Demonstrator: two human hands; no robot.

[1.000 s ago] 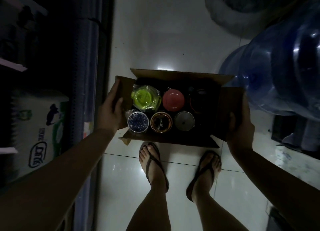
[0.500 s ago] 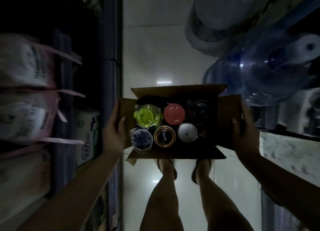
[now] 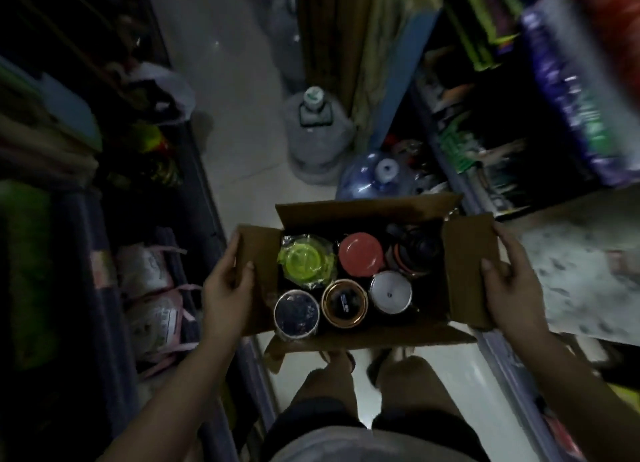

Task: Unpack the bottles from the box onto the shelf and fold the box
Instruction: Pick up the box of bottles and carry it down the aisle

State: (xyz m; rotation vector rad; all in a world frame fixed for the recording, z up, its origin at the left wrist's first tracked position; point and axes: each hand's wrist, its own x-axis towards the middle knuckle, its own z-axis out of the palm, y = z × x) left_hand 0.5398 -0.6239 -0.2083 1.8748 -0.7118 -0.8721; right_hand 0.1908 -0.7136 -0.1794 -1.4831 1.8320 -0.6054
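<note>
Dim aisle around us: pale tiled floor [image 3: 221, 91] runs up the middle, with stocked shelves [image 3: 86, 260] at nine o'clock and more shelves [image 3: 519, 122] at two o'clock, their goods blurred. At twelve o'clock a water jug [image 3: 317, 139] stands upright on the floor, and a blue jug [image 3: 367, 177] lies just beyond the far flap.

We hold the box [image 3: 374, 337] in the air above our feet, all four flaps open. Our left hand [image 3: 227, 288] grips the nine o'clock flap, fingers [image 3: 247, 271] curled over its edge; our right hand [image 3: 512, 281] grips the three o'clock flap the same way, thumb on top.

Six bottles stand upright inside, packed close in two rows. Far row, from nine to three o'clock: green lid [image 3: 304, 259], red lid [image 3: 360, 255], dark lid [image 3: 415, 250]. Near row: blue lid [image 3: 296, 314], gold-rimmed lid [image 3: 344, 304], silver lid [image 3: 390, 292]. The green one is wrapped in clear film.
</note>
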